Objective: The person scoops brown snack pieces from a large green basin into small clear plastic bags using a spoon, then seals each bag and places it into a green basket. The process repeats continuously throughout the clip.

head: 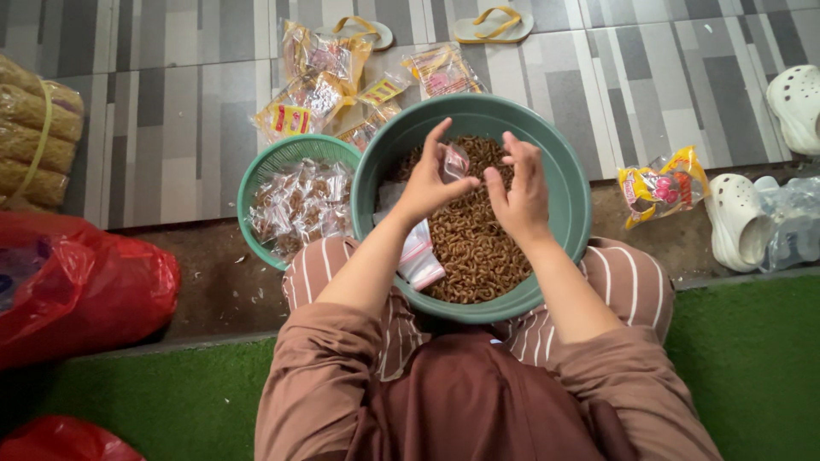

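Your left hand (424, 182) and right hand (518, 189) pinch 1 small clear bag (454, 160) between fingertips, above big green basin (564, 183). Basin holds large heap of brown curled snacks (474, 248): much unpacked. Small green basket (295, 152) beside it roughly full of packed bags (299, 205). Empty bag stack (418, 256) on basin rim.

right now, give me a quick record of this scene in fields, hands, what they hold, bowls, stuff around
left hand: left hand pinches a small clear plastic bag above the big bowl
right hand: right hand raised beside the same bag, its fingers close to it; contact unclear
big bowl: green bowl on the lap, holding brown curled snacks and a stack of empty clear bags
small basket: green basket to the left, full of filled packets
around: red plastic bag at left, white clogs at right, yellow sandal on the tiles
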